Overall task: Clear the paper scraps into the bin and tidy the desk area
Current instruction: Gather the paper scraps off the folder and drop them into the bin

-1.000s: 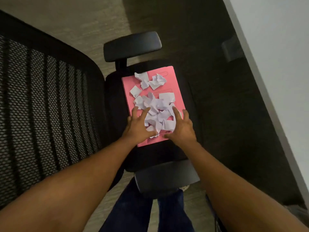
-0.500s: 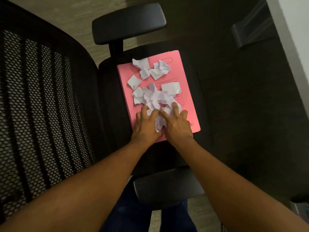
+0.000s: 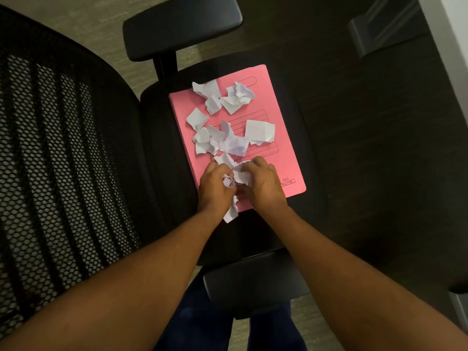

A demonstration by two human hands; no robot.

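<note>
Together the left hand (image 3: 215,184) and right hand (image 3: 263,183) clutch bunched white paper scraps (image 3: 234,177) at centre frame, compacting them above the flat pink card folder (image 3: 283,158).

The pink folder (image 3: 283,158) lies on the chair seat (image 3: 304,138), its right side and near right corner bare. Paper scraps (image 3: 228,140) crowd its middle and far part. The mesh backrest (image 3: 63,160) walls off the left. An armrest (image 3: 182,24) stands beyond the far edge, another armrest (image 3: 253,282) at the near edge between the forearms. Open dark floor (image 3: 379,148) lies to the right.
</note>
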